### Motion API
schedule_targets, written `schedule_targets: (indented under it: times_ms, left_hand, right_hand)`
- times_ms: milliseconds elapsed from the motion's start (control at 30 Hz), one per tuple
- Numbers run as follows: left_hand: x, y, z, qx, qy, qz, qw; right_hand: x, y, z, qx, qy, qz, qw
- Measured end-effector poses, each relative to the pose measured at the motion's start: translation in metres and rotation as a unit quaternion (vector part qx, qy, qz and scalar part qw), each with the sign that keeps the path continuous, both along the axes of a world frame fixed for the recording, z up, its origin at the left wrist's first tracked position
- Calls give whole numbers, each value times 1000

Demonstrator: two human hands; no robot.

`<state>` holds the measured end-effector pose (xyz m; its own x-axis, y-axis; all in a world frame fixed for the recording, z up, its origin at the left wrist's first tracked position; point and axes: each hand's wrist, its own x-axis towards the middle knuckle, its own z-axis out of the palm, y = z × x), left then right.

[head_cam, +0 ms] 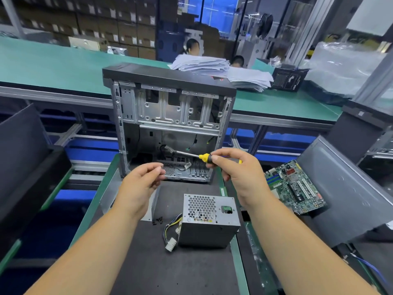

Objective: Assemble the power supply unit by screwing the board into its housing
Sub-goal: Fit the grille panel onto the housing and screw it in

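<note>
A grey power supply unit point(209, 220) with a honeycomb grille stands on the dark mat, its cable bundle and white connector point(171, 243) trailing to its left. My right hand point(236, 173) grips a yellow-and-black screwdriver point(196, 155), whose shaft points left. My left hand point(142, 182) hovers beside it with thumb and fingertips brought together; I cannot see anything between them. A few small black screws point(157, 220) lie on the mat left of the unit. Both hands hang above the mat, in front of an open computer case point(170, 122).
A green motherboard point(295, 186) lies at the right on a grey side panel point(350, 188). A metal panel point(131, 196) lies flat under my left hand. Dark cases stand at far left and right. Behind, a green bench carries paper stacks point(223, 69); two people sit beyond.
</note>
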<state>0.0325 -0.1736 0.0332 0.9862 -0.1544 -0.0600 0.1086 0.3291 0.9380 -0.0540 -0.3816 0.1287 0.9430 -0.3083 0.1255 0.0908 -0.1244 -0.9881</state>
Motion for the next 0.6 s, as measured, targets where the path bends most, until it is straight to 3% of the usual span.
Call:
schedule_targets:
  times_ms: [100, 200, 600]
  left_hand:
    - [1, 10, 1, -119, 71, -19, 990]
    - [3, 19, 0, -177, 101, -28, 979]
    - [5, 17, -18, -177, 132, -98, 970]
  right_hand:
    - [2, 17, 5, -11, 6, 5, 1000]
    - [4, 32, 5, -36, 21, 7, 999]
    - [-2, 47, -17, -100, 63, -12, 993]
